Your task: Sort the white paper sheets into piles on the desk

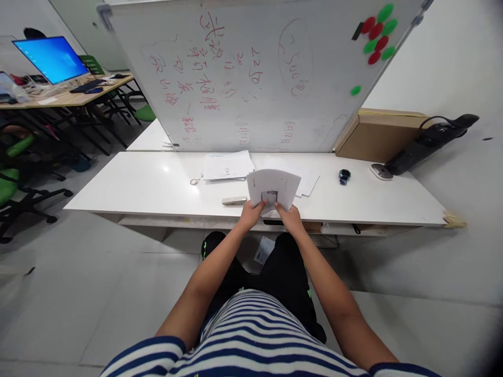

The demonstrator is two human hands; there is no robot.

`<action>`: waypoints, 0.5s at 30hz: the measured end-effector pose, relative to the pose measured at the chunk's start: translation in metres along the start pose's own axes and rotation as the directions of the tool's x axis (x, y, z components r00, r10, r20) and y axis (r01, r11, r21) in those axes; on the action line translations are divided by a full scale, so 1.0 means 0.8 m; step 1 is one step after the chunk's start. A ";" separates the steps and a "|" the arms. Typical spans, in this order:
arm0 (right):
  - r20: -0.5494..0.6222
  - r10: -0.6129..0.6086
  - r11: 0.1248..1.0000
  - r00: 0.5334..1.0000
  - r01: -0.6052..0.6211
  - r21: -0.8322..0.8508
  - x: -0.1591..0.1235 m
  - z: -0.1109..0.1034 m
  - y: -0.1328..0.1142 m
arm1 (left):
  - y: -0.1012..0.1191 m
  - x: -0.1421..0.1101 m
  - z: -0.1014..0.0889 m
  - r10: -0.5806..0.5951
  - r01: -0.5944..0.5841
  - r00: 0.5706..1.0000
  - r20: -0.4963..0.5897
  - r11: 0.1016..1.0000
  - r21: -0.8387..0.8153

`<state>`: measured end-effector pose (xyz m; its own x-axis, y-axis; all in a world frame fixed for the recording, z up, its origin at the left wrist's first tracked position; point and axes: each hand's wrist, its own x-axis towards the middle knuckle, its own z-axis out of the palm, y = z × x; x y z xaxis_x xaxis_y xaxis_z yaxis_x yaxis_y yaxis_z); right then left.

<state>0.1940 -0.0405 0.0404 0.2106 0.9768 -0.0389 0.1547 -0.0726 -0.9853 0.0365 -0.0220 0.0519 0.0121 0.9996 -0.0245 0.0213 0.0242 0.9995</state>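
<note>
Left hand (250, 214) and right hand (290, 217) pinch the lower edge of a paper booklet (275, 180), thumbs on the near face, other fingers mostly hidden behind. Booklet held tilted above the front of the white desk (129, 183). Stapler (234, 201) just beside left hand; paper stack (226, 166) behind it. Farther right: watch (344, 176), mouse (381, 171). Black bottle (424, 141) leans by the wall, lidded; cardboard box (381, 133) beside it; contents of both hidden.
</note>
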 end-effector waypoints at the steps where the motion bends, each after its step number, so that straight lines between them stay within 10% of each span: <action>1: -0.003 -0.030 0.999 1.000 0.030 0.014 -0.004 -0.002 -0.001 | 0.003 -0.004 0.000 -0.014 0.014 1.000 -0.015 0.999 -0.049; 7: -0.162 -0.100 0.963 0.982 0.136 0.233 -0.037 -0.006 0.001 | 0.019 -0.023 0.004 -0.092 0.087 0.996 0.014 0.869 -0.488; 15: -0.014 0.007 0.990 1.000 -0.005 0.140 -0.072 0.003 -0.004 | 0.019 -0.052 0.023 -0.061 0.110 0.992 0.111 0.850 -0.516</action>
<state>0.1792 -0.0960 0.0451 0.2254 0.9733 -0.0435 0.0168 -0.0485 -0.9987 0.0549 -0.0633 0.0680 0.1215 0.9887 -0.0875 -0.4963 0.1368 0.8573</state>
